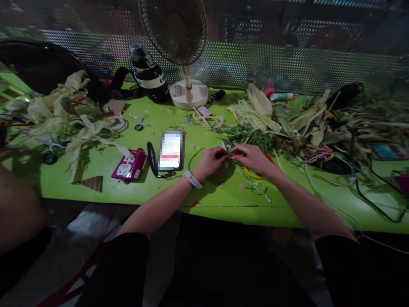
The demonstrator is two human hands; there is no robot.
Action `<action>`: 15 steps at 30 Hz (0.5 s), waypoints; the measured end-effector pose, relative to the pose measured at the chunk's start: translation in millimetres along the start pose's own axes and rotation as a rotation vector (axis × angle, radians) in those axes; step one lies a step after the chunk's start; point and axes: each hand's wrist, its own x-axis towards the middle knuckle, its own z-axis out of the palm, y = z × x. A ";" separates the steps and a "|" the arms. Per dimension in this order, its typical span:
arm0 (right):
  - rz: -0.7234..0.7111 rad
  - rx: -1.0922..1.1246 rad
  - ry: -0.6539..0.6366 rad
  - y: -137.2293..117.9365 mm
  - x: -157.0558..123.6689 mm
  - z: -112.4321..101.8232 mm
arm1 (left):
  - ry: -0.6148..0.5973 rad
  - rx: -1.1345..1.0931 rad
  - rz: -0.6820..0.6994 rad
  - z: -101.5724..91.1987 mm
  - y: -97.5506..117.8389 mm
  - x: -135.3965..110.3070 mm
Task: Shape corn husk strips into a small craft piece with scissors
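My left hand, with a pale band at the wrist, is closed in a pinch at the middle of the green table. Close beside it, fingertips nearly meeting, my right hand pinches too. Between them is a thin green plant strand, mostly hidden by the fingers. A thin curved strand shows left of my left hand. Just beyond my hands lies a heap of green needle-like sprigs. Something yellow lies under my right wrist, and a pale thin stem rests nearer the table edge.
Left of my hands lie a lit phone, a purple packet and scissors. A fan and a dark bottle stand behind. Corn husks pile up at right, near cables. Another person's arm is at left.
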 end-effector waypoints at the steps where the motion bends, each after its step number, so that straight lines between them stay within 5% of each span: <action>1: -0.005 -0.011 0.009 0.0 0.0 0.6 | -0.001 0.001 -0.004 0.3 -0.7 0.0; 7: -0.043 -0.027 0.012 1.7 0.1 2.9 | -0.013 0.029 0.012 1.5 -4.1 -0.2; 15: 0.109 -0.029 -0.018 -0.5 0.6 8.1 | 0.015 0.091 0.066 3.1 -3.1 -1.7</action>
